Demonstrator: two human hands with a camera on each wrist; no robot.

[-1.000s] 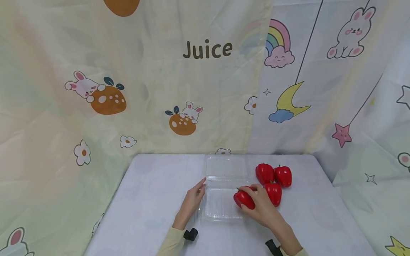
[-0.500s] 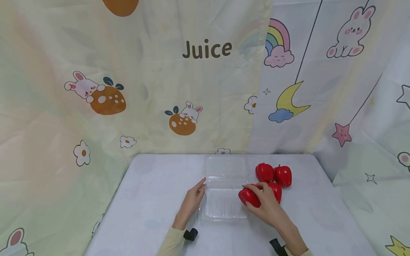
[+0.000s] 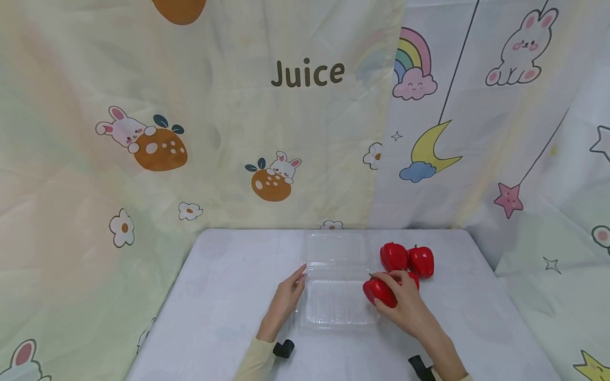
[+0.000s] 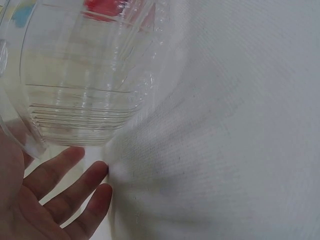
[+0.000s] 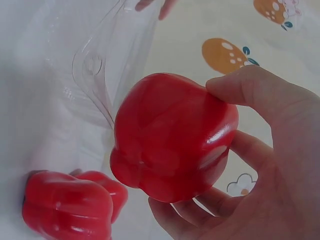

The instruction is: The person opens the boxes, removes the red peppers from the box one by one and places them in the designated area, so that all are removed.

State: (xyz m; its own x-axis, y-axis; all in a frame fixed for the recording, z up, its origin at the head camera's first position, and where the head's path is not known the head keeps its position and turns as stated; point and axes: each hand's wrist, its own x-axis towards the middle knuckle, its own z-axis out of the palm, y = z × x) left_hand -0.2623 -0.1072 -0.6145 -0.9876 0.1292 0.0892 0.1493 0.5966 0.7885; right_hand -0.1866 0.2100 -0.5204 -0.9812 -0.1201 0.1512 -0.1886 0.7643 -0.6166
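My right hand [image 3: 410,307] grips a red bell pepper [image 3: 378,291] over the right edge of a clear plastic clamshell box [image 3: 338,304]. Close up in the right wrist view, thumb and fingers wrap the pepper [image 5: 175,135] from the side. The box lies unfolded, its lid [image 3: 337,248] toward the back. At the box's left side, near the hinge, my left hand [image 3: 285,299] rests with fingers extended. In the left wrist view these fingers [image 4: 75,192] lie right at the wall of the box [image 4: 80,120]; part of that hand is behind the plastic.
Two red bell peppers [image 3: 393,257] stand at the back right of the white table [image 3: 229,296]. A third pepper [image 3: 414,277] is partly hidden behind my right hand. Printed curtains [image 3: 310,132] hang behind the table and at both sides.
My right hand has moved to the right with the bell pepper, from over the box's tray to its right edge, covering more of the pepper behind. The left hand and the box stay in place.
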